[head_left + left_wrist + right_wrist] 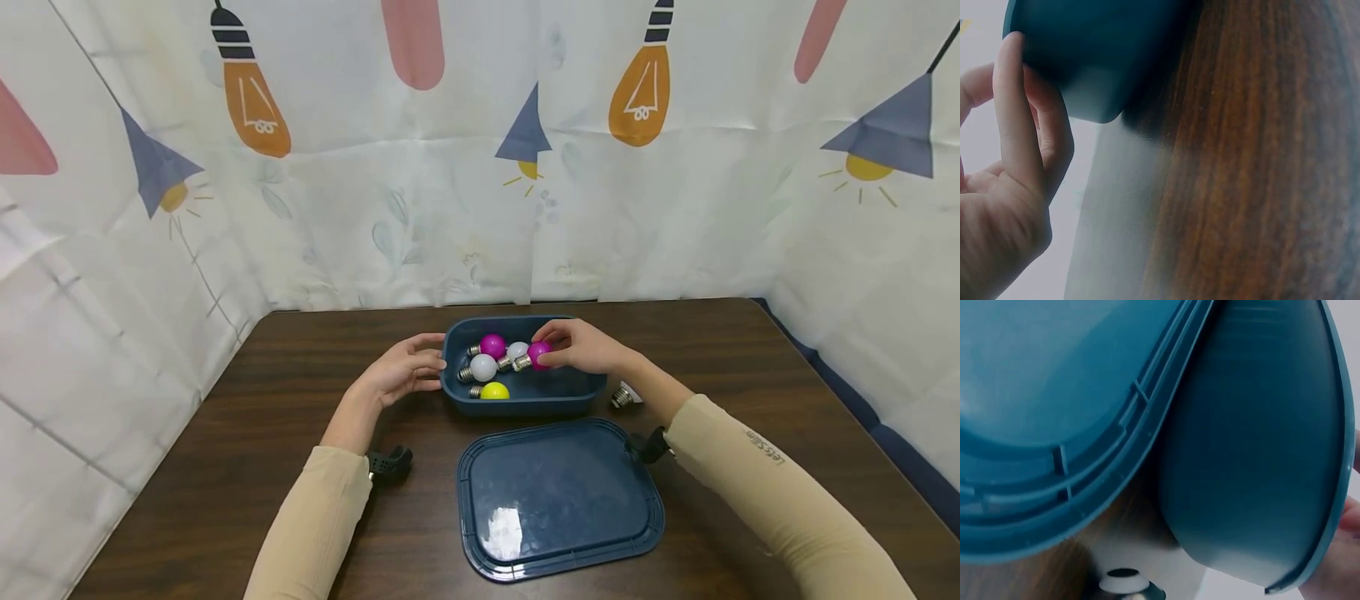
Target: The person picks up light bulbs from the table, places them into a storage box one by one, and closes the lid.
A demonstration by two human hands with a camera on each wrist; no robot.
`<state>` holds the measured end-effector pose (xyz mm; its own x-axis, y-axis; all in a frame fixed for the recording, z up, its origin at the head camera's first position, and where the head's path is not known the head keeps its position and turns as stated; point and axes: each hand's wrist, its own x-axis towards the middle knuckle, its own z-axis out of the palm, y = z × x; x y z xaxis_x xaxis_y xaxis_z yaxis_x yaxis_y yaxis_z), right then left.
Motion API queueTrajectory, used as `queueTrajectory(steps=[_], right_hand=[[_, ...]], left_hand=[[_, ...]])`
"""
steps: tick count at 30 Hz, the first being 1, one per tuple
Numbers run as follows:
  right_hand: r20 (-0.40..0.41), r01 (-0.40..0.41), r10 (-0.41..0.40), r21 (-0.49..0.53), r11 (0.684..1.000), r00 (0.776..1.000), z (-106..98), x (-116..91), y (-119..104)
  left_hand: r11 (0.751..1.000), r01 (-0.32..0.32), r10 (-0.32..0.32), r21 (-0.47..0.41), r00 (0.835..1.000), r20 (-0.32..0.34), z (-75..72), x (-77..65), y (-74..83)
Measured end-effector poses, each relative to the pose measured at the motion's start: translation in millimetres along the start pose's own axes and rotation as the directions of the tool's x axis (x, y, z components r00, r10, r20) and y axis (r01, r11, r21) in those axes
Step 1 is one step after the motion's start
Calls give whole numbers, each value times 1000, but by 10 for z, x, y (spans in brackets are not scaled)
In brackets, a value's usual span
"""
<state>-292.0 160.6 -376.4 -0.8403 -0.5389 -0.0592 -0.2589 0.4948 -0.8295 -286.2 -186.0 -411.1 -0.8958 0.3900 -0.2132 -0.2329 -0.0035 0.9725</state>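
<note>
A dark blue box (525, 407) holds several small light bulbs. Pinched in my right hand (588, 346) is a magenta bulb (540, 355), above the box's interior, its metal base pointing left. My left hand (405, 367) touches the box's left end with fairly straight, spread fingers. Inside lie another magenta bulb (492, 346), a white bulb (483, 367), a second white bulb (517, 351) and a yellow bulb (495, 391). In the right wrist view the box wall (1254, 437) hides most of the right hand.
A dark blue lid (562, 492) lies flat on the brown wooden table (300, 400), in front of the box. Beside the box's right end, a bulb with a metal base (621, 397) lies near my right forearm. A printed curtain (465, 217) hangs behind the table.
</note>
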Motion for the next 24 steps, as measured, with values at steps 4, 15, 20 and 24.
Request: queueTrajectory(steps=[4,15,20,24], right_hand=[[8,-22,22,13,1000,1000,27,14,-11],[12,-16,16,-2,1000,1000,87,51,0],[12,-15,15,-14,1000,1000,115,70,11],[10,-13,13,-44,999,1000,148,84,19]], left_hand=[[1000,2,-2,3,1000,-2,3,2,3],[1000,5,-5,10,1000,-14,-7,23,-5],[1000,6,-6,8,1000,-20,-1,27,-8],[1000,6,-6,5,1000,-23,10,13,-1]])
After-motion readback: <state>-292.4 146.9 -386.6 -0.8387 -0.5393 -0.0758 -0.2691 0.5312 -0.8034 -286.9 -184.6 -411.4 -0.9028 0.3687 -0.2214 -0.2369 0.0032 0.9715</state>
